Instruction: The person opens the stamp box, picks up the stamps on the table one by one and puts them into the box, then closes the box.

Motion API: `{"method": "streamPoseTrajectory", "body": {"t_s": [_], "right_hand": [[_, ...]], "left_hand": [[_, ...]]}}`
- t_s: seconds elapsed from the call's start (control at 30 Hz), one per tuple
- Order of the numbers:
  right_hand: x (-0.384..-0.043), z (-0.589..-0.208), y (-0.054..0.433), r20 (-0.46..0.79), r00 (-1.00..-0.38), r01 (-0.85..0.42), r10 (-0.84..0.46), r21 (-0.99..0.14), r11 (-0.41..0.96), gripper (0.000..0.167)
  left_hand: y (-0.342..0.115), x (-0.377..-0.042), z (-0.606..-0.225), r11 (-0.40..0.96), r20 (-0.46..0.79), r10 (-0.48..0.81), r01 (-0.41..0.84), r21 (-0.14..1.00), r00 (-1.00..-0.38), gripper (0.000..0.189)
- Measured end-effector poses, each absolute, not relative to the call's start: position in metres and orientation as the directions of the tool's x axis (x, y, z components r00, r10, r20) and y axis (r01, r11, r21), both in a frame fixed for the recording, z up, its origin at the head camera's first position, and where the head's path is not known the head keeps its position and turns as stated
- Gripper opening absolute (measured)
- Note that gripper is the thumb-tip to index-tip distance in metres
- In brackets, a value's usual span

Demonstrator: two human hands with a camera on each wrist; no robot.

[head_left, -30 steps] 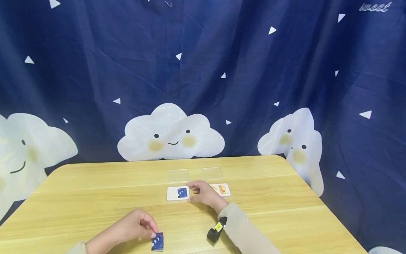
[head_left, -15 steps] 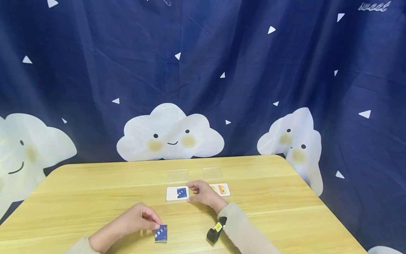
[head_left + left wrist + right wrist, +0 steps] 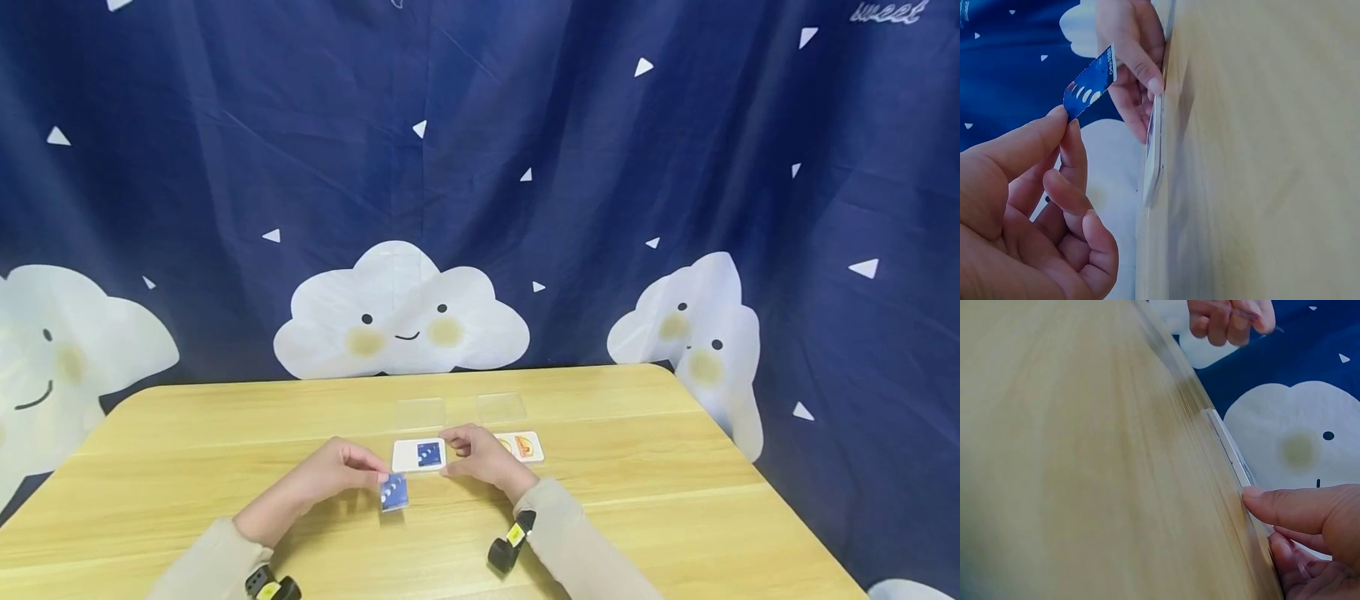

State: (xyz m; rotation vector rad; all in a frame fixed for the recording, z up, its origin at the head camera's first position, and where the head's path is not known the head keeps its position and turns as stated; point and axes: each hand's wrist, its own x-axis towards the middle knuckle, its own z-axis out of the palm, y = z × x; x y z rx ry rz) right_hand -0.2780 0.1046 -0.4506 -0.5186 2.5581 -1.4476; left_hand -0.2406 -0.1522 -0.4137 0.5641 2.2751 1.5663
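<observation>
My left hand (image 3: 330, 475) pinches a small blue stamp (image 3: 393, 492) by its corner between thumb and fingertip. The stamp has a jagged edge and a row of white moon shapes, plain in the left wrist view. It hangs above the table, just in front of a flat white case (image 3: 405, 457). A similar blue stamp (image 3: 429, 454) lies on that case's right half; its left half is bare white. With thumb and fingers on opposite edges, my right hand (image 3: 483, 458) grips the case's right end, and the right wrist view shows the thumb (image 3: 1291, 509) on its edge.
Behind the case lie two clear plastic covers (image 3: 420, 413), side by side. A second white case (image 3: 527, 447) with orange pictures is partly hidden behind the right hand. The wooden table (image 3: 637, 517) ends at a blue curtain (image 3: 480, 167) with clouds.
My left hand has carried the blue stamp forward and slightly right, from near the table's front toward the white case. The right hand has stayed on the case.
</observation>
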Motion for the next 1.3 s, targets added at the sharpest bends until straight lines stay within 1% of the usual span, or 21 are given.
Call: {"method": "streamPoseTrajectory", "body": {"t_s": [0.2, 0.43, 0.8, 0.97, 1.3], "right_hand": [[-0.278, -0.449, 0.104, 0.015, -0.931, -0.206, -0.364, -0.846, 0.491, 0.050], [-0.277, -0.449, 0.104, 0.013, -0.933, -0.198, -0.359, -0.852, 0.484, 0.050], [-0.276, -0.448, 0.104, 0.019, -0.933, -0.201, -0.359, -0.855, 0.478, 0.049], [-0.277, -0.449, 0.104, 0.020, -0.932, -0.204, -0.361, -0.855, 0.478, 0.050], [-0.277, -0.450, 0.104, 0.023, -0.931, -0.205, -0.364, -0.859, 0.470, 0.050]], "left_hand": [[-0.150, -0.254, -0.413, 0.366, -0.050, 0.420, 0.119, 0.923, -0.906, 0.022], [-0.147, -0.270, -0.416, 0.389, -0.047, 0.362, 0.105, 0.915, -0.931, 0.022], [-0.138, -0.285, -0.420, 0.489, -0.110, 0.229, 0.017, 0.872, -0.967, 0.014], [-0.133, -0.289, -0.420, 0.519, -0.113, 0.211, 0.013, 0.855, -0.971, 0.011], [-0.128, -0.294, -0.421, 0.536, -0.125, 0.197, 0.000, 0.844, -0.972, 0.009]]}}
